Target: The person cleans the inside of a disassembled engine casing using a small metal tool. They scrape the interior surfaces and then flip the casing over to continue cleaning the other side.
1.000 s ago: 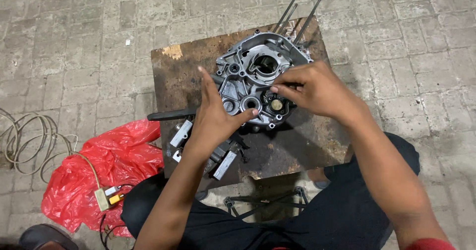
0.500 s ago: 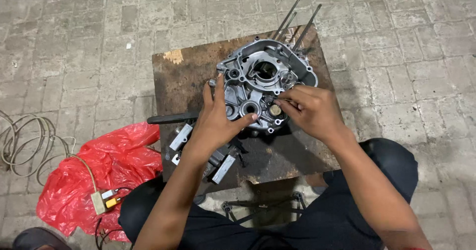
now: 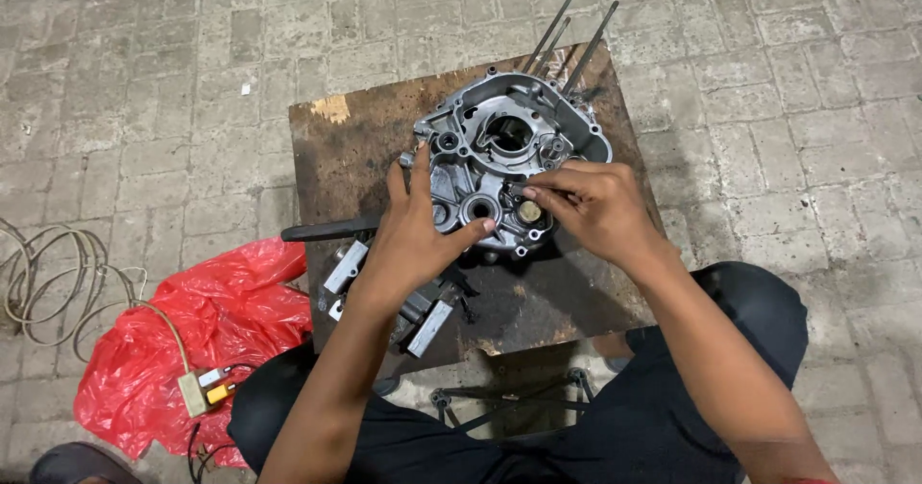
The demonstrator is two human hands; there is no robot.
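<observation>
Resting on the desk (image 3: 346, 148), the engine casing (image 3: 499, 148) was steadied by the spread-open left hand (image 3: 415, 244); something small, seemingly a pin, was pinched by the right hand (image 3: 595, 205).

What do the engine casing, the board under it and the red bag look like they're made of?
Engine crankcase: likely cast aluminium, dull grey and matte, with moulded ribs and bosses. Board: probably wood, dark and stained, with a pale chipped patch. Red bag: thin plastic, glossy and crumpled.

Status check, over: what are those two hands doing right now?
Left hand flat on grey engine casing, steadying. Right hand pinching something small at casing's lower edge. Nothing blocking.
</observation>
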